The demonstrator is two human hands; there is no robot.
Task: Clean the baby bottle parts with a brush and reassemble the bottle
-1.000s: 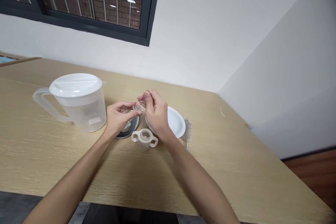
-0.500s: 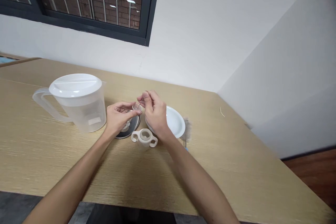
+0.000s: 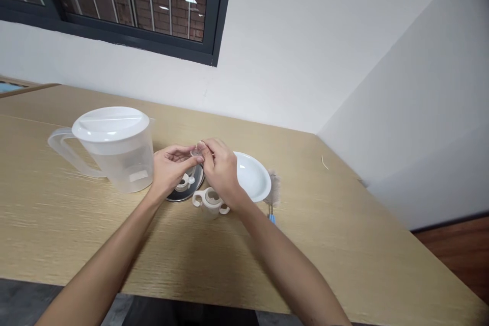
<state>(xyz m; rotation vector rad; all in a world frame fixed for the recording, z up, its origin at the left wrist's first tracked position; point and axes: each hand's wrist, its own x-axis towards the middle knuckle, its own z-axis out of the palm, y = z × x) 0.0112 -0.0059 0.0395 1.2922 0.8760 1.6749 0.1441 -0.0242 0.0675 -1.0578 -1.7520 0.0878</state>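
Pinching a small clear cap (image 3: 195,153) in the nearly closed grip of the left hand (image 3: 169,170) above the worktop (image 3: 336,224), between its near and far edges, while curling the right hand (image 3: 220,167) close against it, with a grip too hidden to tell, ideally pressing lightly and steadily.

Small clear round piece (image 3: 195,152) between the left fingers (image 3: 190,162)

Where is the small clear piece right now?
In the head view, the small clear piece is left of centre, pinched in the left hand with the right hand close beside it, above the dark round plate in the picture.
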